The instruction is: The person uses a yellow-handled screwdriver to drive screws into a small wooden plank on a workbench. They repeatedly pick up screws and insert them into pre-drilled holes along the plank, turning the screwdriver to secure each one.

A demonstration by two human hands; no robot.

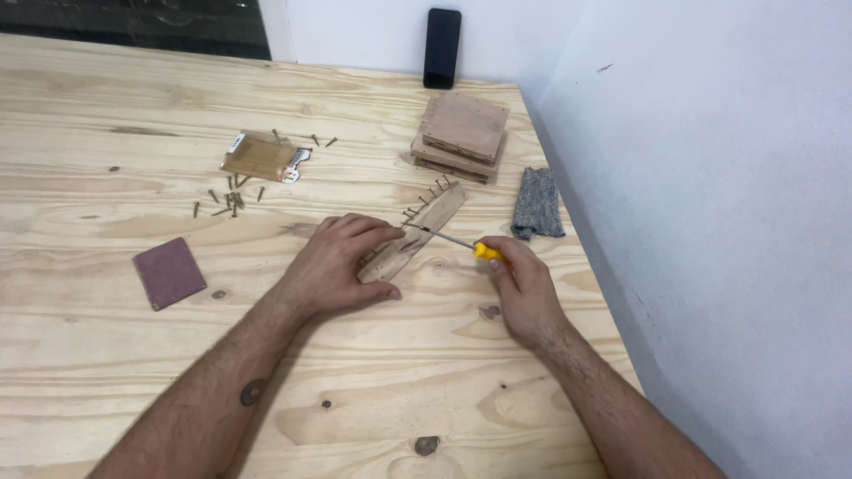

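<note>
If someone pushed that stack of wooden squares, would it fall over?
Probably not: the stack of wooden squares is low and wide on the wooden table. The flat pieces look stiff. They already sit slightly askew, so a push might slide the top one.

Bare forearms, sleeveless; dark mark on left forearm [253, 391].

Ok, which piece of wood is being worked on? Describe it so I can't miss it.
On the pine table, in front of the stack of square boards, lies a narrow wood strip. The left hand pins it and the screwdriver touches it; only it has screws standing along its edge.
</note>
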